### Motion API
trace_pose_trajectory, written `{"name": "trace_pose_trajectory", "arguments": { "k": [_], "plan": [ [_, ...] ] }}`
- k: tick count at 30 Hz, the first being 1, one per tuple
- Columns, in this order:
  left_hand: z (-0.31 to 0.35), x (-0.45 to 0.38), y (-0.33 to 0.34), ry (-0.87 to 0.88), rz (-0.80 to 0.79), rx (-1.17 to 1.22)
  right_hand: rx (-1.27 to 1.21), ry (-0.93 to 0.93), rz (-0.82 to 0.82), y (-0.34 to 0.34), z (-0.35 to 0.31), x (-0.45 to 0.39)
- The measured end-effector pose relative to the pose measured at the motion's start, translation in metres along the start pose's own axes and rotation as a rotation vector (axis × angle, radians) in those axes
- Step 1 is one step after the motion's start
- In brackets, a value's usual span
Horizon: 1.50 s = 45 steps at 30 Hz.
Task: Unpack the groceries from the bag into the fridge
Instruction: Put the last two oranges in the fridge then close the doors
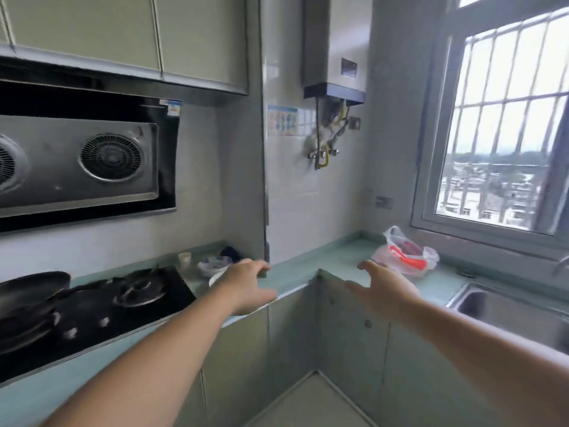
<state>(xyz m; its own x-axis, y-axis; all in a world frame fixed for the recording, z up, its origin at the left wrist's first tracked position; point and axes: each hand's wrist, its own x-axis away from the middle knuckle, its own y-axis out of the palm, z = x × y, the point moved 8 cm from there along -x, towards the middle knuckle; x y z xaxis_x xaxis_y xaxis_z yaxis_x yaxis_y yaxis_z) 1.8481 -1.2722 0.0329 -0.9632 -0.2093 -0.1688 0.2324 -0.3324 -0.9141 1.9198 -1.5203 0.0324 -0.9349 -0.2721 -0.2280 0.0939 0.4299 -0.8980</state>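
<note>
- Both of the person's arms stretch out over the corner of an L-shaped kitchen counter [338,257], pale green on top.
- The left hand [246,285] is over the counter edge near the corner, fingers relaxed and a bit spread, holding nothing. Can't tell whether it's actually resting on the edge or just above it.
- The right hand [381,291] is also empty, fingers loose and spread, thumb up, palm turned toward the left hand. It's near the bag but not touching it.
- The grocery bag [405,255] is a thin clear plastic one sitting on the counter under the window [498,124], between the corner and the sink [511,309]. Something red and white shows through it, and its handles stick up at the back. What's inside is too blurry to name.
- No fridge in view from this angle.
- On the left there's a black gas stove [107,306] set into the counter, with a dark pan [30,291] on the far burner.
- Behind the left hand sit a small white bowl [214,265] and a pale cup [184,260], pretty blurred.
- A black and steel range hood [83,158] hangs over the stove, with cabinets above it.
- A water heater [334,47] is mounted in the corner wall, pipes hanging under it.
</note>
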Motion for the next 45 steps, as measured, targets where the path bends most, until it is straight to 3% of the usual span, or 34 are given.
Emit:
{"name": "trace_pose_trajectory", "arguments": {
  "k": [5, 22, 31, 45],
  "plan": [
    [0.073, -0.027, 0.041, 0.138, -0.060, 0.061, 0.058, 0.122, 0.050, -0.032, 0.071, 0.008],
    [0.239, -0.079, 0.112, 0.276, -0.113, 0.027, 0.006, 0.246, 0.094, -0.082, 0.225, -0.001],
    [0.251, -0.149, 0.166, 0.302, -0.192, 0.034, 0.015, 0.316, 0.061, -0.057, 0.271, -0.055],
    [0.231, -0.355, 0.236, 0.351, -0.284, 0.115, 0.088, 0.402, 0.016, -0.020, 0.319, -0.228]
  ]
}}
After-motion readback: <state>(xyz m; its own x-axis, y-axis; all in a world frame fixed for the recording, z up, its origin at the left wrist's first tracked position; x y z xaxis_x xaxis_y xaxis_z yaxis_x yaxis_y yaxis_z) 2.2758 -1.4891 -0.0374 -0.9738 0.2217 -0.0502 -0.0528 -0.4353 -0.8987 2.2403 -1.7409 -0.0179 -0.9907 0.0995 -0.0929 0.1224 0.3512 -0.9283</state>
